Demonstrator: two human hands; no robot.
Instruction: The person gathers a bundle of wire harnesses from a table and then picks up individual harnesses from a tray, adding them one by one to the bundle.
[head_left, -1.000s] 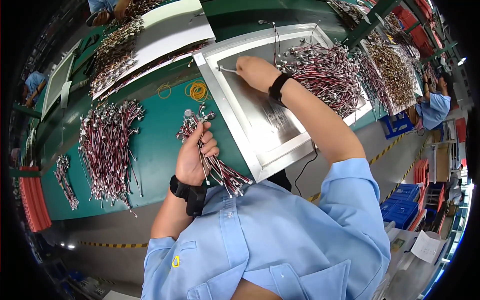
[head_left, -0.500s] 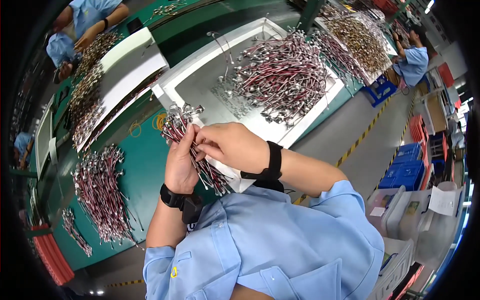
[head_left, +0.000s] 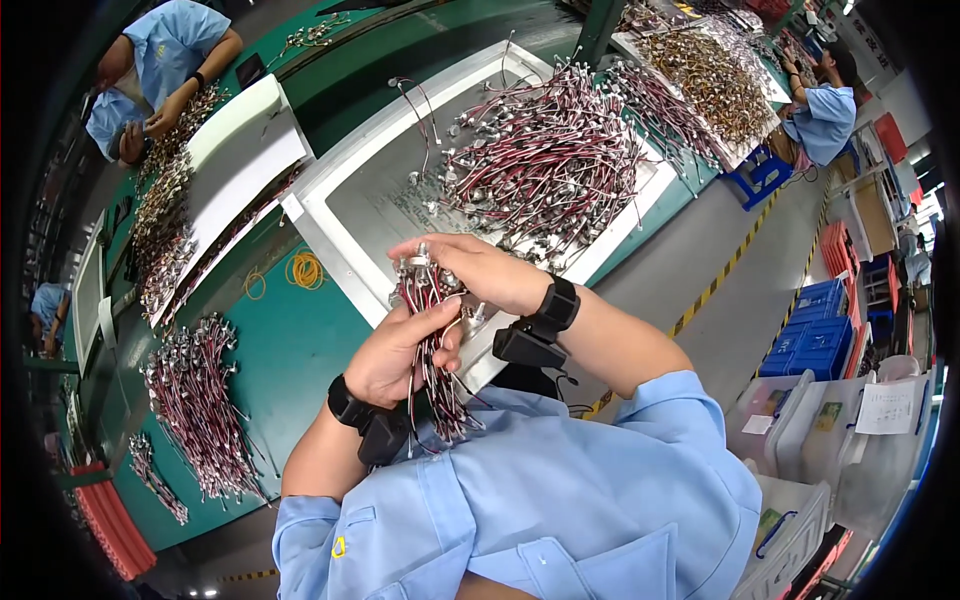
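Observation:
My left hand is wrapped round a bundle of short red, white and black cable leads with metal-coloured ends. The bundle stands roughly upright in front of my chest, its loose lower ends hanging towards my shirt. Fingers stretched out, my right hand lies along the top of the bundle, by the connector ends. One metal end pokes out below the right palm. Just beyond both hands is a white-framed tray with a large heap of similar cable leads.
On the green table at left lie a big cable pile, a small bunch and a yellow wire coil. A white board stands farther back. Co-workers sit far left and far right. Plastic boxes line the right.
The bundle has come nearer my chest and turned more upright. My right hand's fingers have gone from pinching among the leads to stretched out along the connector ends.

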